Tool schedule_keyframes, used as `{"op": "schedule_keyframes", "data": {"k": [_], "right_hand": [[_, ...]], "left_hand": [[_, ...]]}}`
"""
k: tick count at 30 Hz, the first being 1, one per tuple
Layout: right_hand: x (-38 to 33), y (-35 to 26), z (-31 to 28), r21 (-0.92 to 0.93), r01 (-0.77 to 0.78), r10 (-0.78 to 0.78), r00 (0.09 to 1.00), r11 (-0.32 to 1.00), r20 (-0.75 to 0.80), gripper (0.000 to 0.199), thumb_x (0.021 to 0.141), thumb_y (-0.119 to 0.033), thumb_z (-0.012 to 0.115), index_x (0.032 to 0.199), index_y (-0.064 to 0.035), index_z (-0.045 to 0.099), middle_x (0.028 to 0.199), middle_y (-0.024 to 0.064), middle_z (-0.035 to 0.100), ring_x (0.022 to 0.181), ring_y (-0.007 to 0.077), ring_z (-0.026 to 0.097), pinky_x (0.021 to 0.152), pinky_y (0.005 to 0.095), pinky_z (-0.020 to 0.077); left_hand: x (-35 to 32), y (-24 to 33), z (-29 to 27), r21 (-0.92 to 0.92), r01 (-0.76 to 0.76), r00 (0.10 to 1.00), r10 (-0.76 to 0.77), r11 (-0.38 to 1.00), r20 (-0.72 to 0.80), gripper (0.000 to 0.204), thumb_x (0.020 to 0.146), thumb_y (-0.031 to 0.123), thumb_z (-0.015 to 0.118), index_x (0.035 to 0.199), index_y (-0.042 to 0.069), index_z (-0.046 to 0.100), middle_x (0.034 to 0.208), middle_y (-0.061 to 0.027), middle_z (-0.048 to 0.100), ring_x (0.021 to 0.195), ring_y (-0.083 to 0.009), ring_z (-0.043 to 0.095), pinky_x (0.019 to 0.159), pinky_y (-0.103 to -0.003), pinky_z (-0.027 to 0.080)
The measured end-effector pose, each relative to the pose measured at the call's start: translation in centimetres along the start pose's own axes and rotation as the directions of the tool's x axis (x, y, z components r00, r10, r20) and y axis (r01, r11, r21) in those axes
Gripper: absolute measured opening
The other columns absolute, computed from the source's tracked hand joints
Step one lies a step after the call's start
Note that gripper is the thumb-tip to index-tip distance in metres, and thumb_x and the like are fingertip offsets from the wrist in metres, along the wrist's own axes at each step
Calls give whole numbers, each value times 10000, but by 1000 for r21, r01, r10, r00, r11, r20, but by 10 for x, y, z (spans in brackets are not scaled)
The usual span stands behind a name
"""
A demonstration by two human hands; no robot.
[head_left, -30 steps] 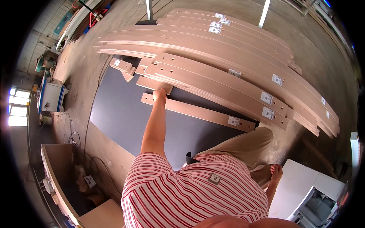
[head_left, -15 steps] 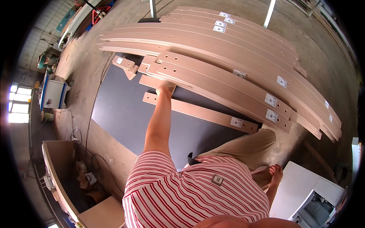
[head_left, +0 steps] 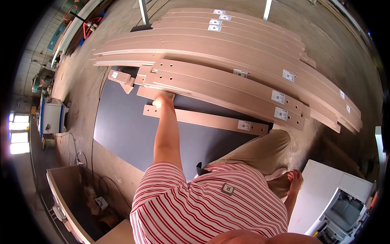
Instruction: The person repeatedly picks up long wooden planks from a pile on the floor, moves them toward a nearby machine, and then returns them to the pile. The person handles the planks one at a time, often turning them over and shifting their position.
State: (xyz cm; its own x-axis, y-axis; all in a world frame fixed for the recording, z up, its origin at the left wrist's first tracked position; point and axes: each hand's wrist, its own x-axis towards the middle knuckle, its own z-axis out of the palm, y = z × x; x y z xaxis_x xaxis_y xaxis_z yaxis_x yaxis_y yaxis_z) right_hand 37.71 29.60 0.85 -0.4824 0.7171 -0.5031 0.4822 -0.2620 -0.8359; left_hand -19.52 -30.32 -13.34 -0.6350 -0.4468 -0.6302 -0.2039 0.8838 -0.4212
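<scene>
My left hand [head_left: 161, 101] reaches forward over a dark panel [head_left: 122, 130] and closes on the left end of a short wooden board [head_left: 151, 93] at the bottom of a stack of long boards [head_left: 227, 83]. Just below the hand, a single narrow board [head_left: 211, 120] with a white label lies flat on the panel. My right hand [head_left: 294, 179] hangs beside my hip at the lower right with its fingers loose and nothing in it.
More long curved boards with white labels [head_left: 243, 44] lie on the concrete floor beyond. A small board offcut [head_left: 120, 77] sits at the panel's far left corner. An open wooden crate [head_left: 77, 199] stands at lower left, a white machine [head_left: 345, 203] at lower right.
My left hand stays at the end of the same board; my head has tipped slightly, so the boards sit a little lower in the picture.
</scene>
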Motion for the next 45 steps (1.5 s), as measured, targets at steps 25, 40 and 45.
{"op": "schedule_keyframes", "data": {"k": [25, 40, 45], "right_hand": [[-9, -15, 15, -382, 325, -347, 938, 865, 12, 116, 968, -106, 570, 1007, -17, 634, 859, 66, 663, 762, 143, 628, 716, 265, 507], [-11, -111, 247, -396, 894, -524, 444, 207, 727, 301, 853, -136, 658, 1140, -52, 621, 1307, 115, 539, 1183, 324, 520, 999, 438, 436], [-1, -92, 276, -398, 914, -379, 396, 77, 836, 420, 839, -175, 682, 1240, -95, 583, 1354, 103, 519, 1218, 297, 513, 1042, 450, 410]], "left_hand": [[-125, -46, -6, -453, -223, 827, -79, 863, -557, 667, 817, 421, 749, 1267, 34, 446, 1423, -185, 309, 1022, -392, 655, 875, -493, 535], [-61, -93, -6, -420, -70, 774, -216, 905, -595, 498, 888, 373, 679, 1220, 46, 503, 1223, -155, 562, 1059, -369, 650, 892, -478, 531], [-45, -89, -3, -596, -224, 700, -298, 771, -649, 477, 849, 256, 722, 1206, 25, 508, 1248, -217, 513, 1085, -406, 598, 873, -491, 537]]}}
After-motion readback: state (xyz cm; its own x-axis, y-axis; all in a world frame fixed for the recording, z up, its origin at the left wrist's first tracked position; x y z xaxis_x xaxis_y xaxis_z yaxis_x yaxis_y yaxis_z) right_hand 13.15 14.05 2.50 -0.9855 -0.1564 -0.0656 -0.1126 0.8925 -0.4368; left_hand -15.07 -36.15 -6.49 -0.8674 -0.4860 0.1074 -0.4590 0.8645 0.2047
